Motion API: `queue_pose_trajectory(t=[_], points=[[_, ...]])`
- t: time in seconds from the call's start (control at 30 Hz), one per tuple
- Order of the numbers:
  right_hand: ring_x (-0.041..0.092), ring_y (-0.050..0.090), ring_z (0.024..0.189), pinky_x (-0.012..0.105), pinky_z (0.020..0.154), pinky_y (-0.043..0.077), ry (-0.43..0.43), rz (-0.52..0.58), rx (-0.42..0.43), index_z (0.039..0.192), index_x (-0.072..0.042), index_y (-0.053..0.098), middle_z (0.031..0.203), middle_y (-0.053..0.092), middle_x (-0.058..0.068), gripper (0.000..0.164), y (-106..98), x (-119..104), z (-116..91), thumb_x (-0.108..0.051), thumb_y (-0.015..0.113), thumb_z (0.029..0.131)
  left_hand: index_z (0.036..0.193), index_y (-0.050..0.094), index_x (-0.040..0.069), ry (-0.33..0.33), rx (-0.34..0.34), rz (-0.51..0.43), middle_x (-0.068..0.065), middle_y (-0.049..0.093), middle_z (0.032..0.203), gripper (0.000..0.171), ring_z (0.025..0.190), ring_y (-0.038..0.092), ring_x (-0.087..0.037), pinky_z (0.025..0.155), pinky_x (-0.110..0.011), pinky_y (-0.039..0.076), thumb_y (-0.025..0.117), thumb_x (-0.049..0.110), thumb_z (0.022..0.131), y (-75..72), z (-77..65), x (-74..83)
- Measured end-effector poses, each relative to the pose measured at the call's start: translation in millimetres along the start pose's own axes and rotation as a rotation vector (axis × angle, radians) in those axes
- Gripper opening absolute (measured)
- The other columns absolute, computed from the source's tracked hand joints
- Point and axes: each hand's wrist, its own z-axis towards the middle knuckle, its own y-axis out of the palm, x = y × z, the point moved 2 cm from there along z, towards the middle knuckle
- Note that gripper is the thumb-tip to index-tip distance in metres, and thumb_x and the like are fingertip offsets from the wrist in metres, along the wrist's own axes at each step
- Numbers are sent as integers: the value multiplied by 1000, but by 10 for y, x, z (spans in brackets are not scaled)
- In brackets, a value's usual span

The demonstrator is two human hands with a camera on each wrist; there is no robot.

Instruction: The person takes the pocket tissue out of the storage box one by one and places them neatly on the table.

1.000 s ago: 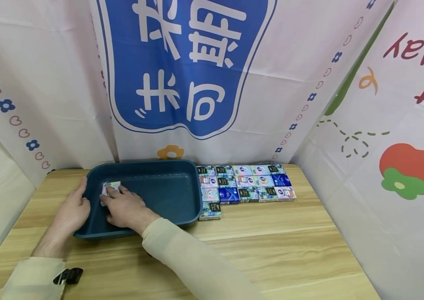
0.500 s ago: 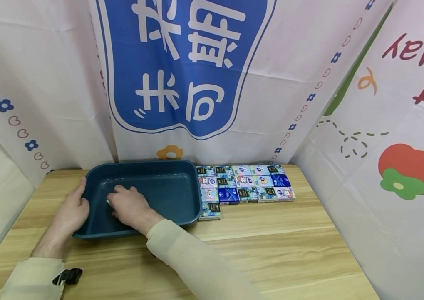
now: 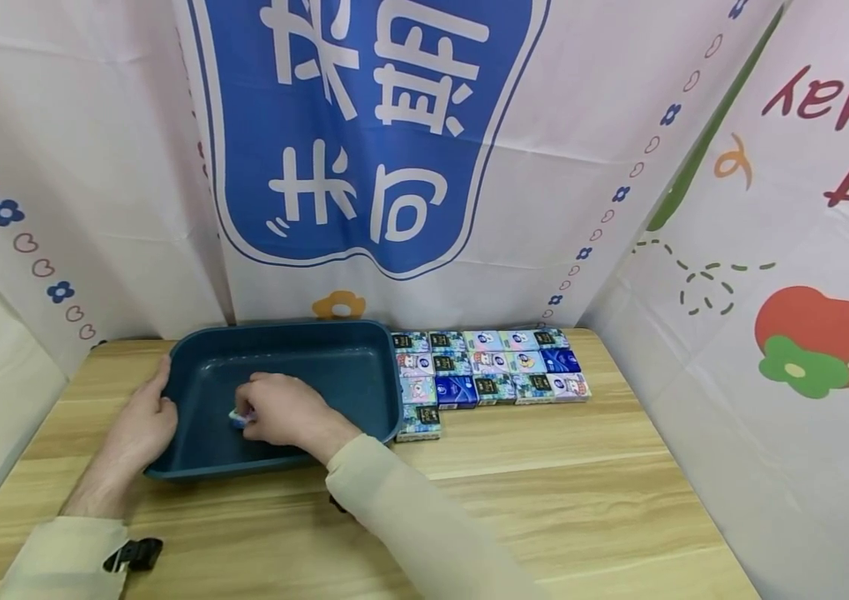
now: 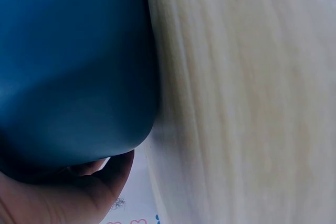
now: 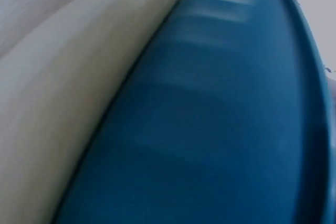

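Observation:
A dark teal rectangular tub (image 3: 334, 383) stands on the wooden table. My left hand (image 3: 139, 421) rests against the outside of its left wall, thumb and fingers along the wall. The left wrist view shows this hand (image 4: 68, 195) beside the tub's rounded corner. Inside the tub, my right hand (image 3: 285, 408) pinches a small blue-and-white tissue pack (image 3: 239, 419), mostly hidden by the fingers. In the right wrist view, the tub's wall (image 5: 199, 129) fills most of the picture, and neither the right fingers nor the pack can be made out.
Right of the tub, small tissue packs (image 3: 495, 389) lie edge to edge in rows, with a single pack (image 3: 418, 422) in the front row. A printed curtain (image 3: 544, 208) hangs behind the table (image 3: 544, 500).
My right hand has moved right and towards me within the tub. A pack under its fingers at the tub's left is now pinched and carried along. The left hand stays put.

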Motion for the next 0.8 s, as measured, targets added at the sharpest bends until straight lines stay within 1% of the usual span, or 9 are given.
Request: queue_pose_trajectory(t=[0.2,0.47,0.53,0.67,0.8], points=[[0,55,84,12,71,47,4,108,32,108,-34,73,106,60,-18,12,-178,181,-204,-36,77,96,167,-6,4,9,2,1,-35,-2,171,64,156,7,-64,125,-79,12,21,11,109,0,2,12],[2,57,86,13,74,50,0,171,79,111,-31,74,111,63,-16,14,-397,480,-462,-31,75,97,167,-7,6,1,4,3,-35,-3,172,65,157,6,-63,125,-79,11,21,11,109,5,12,31],[3,57,87,13,76,50,-7,190,95,111,-29,75,112,64,-15,14,-446,562,-535,-29,75,97,167,-7,5,7,3,2,-33,-3,172,64,157,6,-63,126,-79,11,21,10,109,7,21,26],[4,58,90,14,78,51,-43,223,122,112,-25,75,112,65,-13,15,-533,731,-671,-26,74,97,166,-6,1,36,1,-13,-33,-4,172,64,156,5,-64,126,-78,9,21,8,108,-7,47,4],[4,59,93,13,81,53,-72,232,116,111,-26,75,113,65,-14,14,-602,907,-788,-25,73,97,166,-6,-1,46,-9,-36,-32,-5,172,64,156,3,-64,127,-77,6,21,7,108,-37,69,-23]])
